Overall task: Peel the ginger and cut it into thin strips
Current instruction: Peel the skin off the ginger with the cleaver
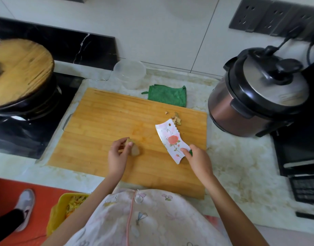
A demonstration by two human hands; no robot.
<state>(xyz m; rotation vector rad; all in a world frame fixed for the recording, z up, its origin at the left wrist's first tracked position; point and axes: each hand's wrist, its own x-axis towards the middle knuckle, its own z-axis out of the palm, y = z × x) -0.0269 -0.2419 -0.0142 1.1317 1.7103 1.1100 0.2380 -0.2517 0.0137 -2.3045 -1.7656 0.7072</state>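
Left hand [117, 157] pinches one ginger piece [135, 150]; right hand [198, 161] grips one floral knife [171, 141].

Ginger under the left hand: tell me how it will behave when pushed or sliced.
The ginger looks lumpy, so it may rock or roll on the cutting board unless laid on a flat side. Its pale peeled face probably feels damp and slippery. It looks small and solid under the left hand, likely stiff and light.

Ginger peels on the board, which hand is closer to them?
Right. The right hand, gripping the knife, is in front of the peels; the left hand, holding the ginger, is farther to their left.
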